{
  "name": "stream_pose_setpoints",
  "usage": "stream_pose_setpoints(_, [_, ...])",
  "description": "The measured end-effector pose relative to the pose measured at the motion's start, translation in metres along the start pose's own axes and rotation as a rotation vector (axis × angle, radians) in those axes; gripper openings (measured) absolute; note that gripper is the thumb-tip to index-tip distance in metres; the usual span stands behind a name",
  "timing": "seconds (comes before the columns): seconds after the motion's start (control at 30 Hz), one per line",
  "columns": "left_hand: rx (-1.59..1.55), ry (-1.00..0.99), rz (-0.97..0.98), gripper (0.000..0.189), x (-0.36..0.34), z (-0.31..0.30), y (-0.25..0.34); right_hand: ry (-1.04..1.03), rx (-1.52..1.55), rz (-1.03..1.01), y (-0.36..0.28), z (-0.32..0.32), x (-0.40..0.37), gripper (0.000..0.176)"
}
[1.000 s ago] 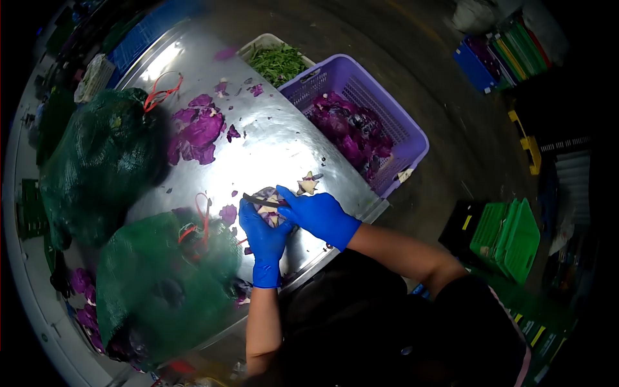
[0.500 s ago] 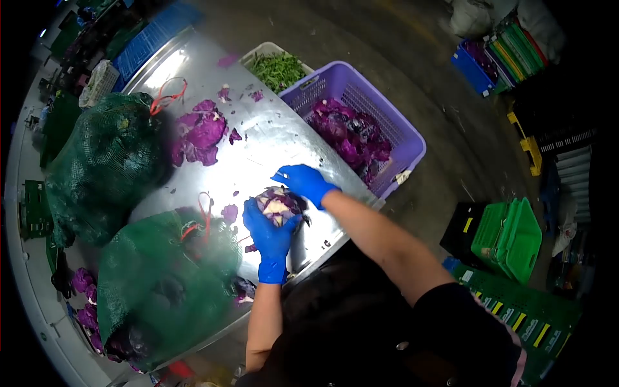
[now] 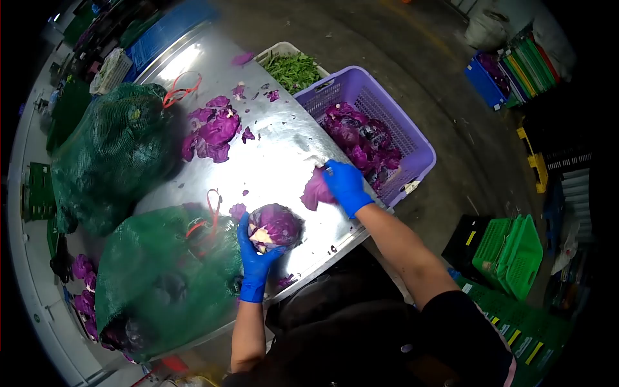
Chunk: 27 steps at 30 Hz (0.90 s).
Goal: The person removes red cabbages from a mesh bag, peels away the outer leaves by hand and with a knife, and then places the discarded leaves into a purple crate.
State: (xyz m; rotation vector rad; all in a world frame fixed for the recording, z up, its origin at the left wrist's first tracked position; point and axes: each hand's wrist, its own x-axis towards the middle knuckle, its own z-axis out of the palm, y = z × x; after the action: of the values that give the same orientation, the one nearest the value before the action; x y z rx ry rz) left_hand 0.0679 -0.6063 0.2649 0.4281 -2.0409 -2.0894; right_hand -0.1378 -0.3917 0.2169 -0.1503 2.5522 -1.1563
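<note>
A head of purple cabbage point(image 3: 278, 224) rests on the metal table point(image 3: 271, 155), with its pale cut stem showing at the lower left. My left hand point(image 3: 256, 258), in a blue glove, is wrapped round its left and lower side. Farther right, my right hand point(image 3: 348, 187), also gloved, pinches a loose purple leaf point(image 3: 318, 190) above the table near its right edge. Just beyond that edge stands a purple crate point(image 3: 412, 145) with purple leaves point(image 3: 361, 138) in it. More torn leaves point(image 3: 216, 132) lie in a pile toward the back.
Two green mesh sacks point(image 3: 116, 161) with red ties lie along the table's left side. A pale crate of green leaves point(image 3: 293, 69) stands beyond the purple crate. Green crates point(image 3: 512, 255) are stacked on the floor at right.
My right hand has moved right from the cabbage, now with a leaf in its fingers. The cabbage has turned in my left hand, showing more of its smooth purple side. The view has shifted slightly.
</note>
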Motion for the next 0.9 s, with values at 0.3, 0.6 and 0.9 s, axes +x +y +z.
stream_pose_setpoints(0.3, [0.023,0.014,-0.188,0.115,0.013,0.001,0.032,-0.398,0.010,-0.421,-0.098,0.013,-0.044,0.050])
stream_pose_setpoints(0.6, [0.291,0.236,-0.007,0.100,0.012,0.027,-0.002,-0.162,-0.417,-0.310,-0.035,0.026,0.006,0.031])
stream_pose_setpoints(0.9, [0.115,0.157,-0.196,0.116,0.002,0.005,-0.002,-0.394,0.067,-0.393,-0.084,0.008,-0.061,0.055])
